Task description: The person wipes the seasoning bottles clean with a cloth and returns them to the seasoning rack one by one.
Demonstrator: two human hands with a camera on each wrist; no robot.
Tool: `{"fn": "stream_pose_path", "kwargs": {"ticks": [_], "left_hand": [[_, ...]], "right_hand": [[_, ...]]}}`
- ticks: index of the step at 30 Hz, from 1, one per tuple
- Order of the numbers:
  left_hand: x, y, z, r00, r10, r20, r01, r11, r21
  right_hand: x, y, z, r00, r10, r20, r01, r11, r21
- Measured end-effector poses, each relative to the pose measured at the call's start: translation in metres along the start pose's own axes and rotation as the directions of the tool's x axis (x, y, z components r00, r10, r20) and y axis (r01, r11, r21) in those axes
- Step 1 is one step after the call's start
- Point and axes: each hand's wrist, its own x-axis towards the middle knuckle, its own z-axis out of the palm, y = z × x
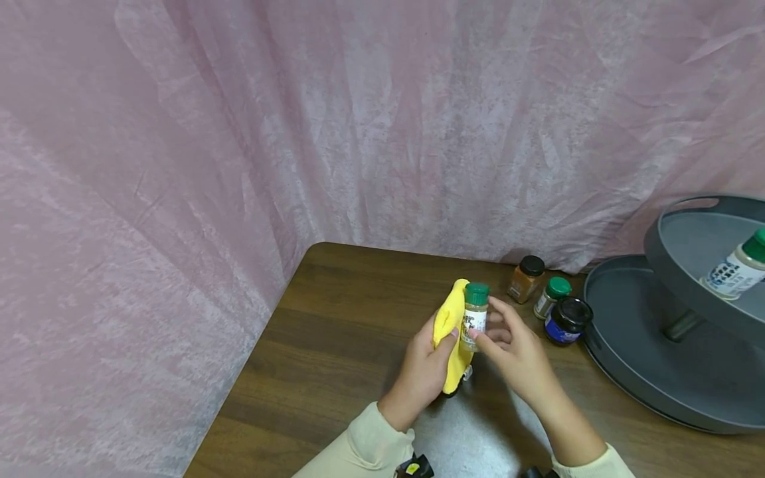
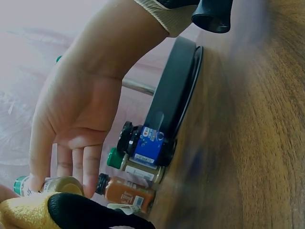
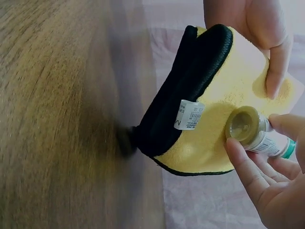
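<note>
My left hand [image 1: 418, 368] holds a yellow cleaning cloth [image 1: 449, 322], folded, with its thumb on the near face. In the right wrist view the cloth [image 3: 209, 143] shows dark edging and a white tag [image 3: 188, 115]. Against the cloth stands a small spice jar [image 1: 475, 318], upright, with a green lid and white label. My right hand [image 1: 522, 355] pinches this jar between thumb and fingers. Its round base [image 3: 243, 126] faces the right wrist camera. Both hands are raised over the wooden table [image 1: 323, 332].
Right of the hands stand an orange-brown jar [image 1: 521, 284] with a black lid, a green-lidded jar [image 1: 546, 302] and a dark jar [image 1: 564, 325] with a blue label. A grey two-tier tray [image 1: 615, 358] is farther right, another green-lidded jar [image 1: 732, 275] on its upper tier. Pink curtain [image 1: 418, 133] hangs behind.
</note>
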Motion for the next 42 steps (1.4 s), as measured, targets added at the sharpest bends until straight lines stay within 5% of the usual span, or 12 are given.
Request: {"fn": "stream_pose_path", "kwargs": {"ticks": [17, 34, 42], "left_hand": [[0.0051, 0.0001, -0.0046, 0.997, 0.053, -0.054, -0.054, 0.998, -0.016], [0.0022, 0.0007, -0.001, 0.999, 0.05, 0.018, -0.05, 0.999, -0.003], [0.0014, 0.001, -0.0011, 1.0, 0.022, 0.015, -0.022, 1.0, 0.007]], "right_hand": [[-0.001, 0.0017, 0.0042, 0.995, -0.053, 0.087, 0.056, 0.998, -0.026], [0.0009, -0.0005, 0.0029, 0.998, 0.004, -0.06, -0.006, 1.0, -0.03], [-0.0004, -0.0002, 0.0041, 0.999, -0.021, -0.042, 0.02, 1.0, -0.019]]}}
